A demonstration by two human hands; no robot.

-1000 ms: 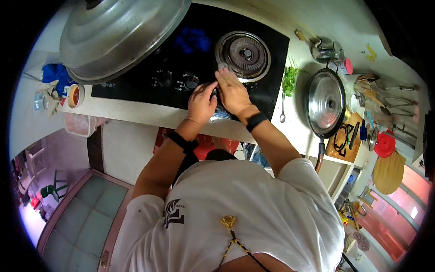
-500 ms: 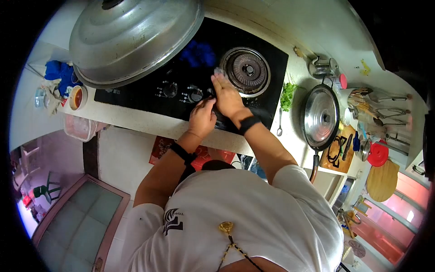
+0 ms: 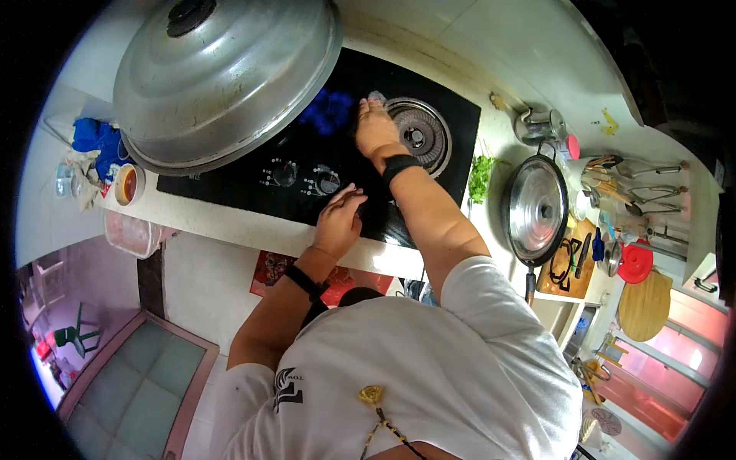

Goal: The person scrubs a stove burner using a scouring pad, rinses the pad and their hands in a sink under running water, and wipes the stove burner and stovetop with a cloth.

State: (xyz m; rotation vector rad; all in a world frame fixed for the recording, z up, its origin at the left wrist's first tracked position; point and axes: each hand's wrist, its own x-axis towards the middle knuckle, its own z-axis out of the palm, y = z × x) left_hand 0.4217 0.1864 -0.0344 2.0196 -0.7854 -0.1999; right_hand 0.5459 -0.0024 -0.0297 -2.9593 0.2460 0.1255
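Note:
My right hand (image 3: 376, 130) reaches over the black glass stove (image 3: 245, 170), fingers together on a small grey crumpled wad (image 3: 376, 97) that shows past the fingertips. The wad lies against the glass at the upper left of the round burner (image 3: 418, 136). My left hand (image 3: 337, 222) rests at the stove's front edge, just below the knob (image 3: 327, 182), with its fingers a little apart and nothing seen in it. Both wrists wear black bands.
A large metal lid (image 3: 230, 84) covers the stove's left part. Right of the stove are green herbs (image 3: 481, 178), a lidded pan (image 3: 537, 211), a metal pot (image 3: 539, 126) and a cutting board (image 3: 586, 268). A bowl of red sauce (image 3: 128, 185) stands at the left.
My right hand has moved away from my left hand, up and slightly left along the glass with the wad. My left hand has shifted slightly down in the view, which has also moved.

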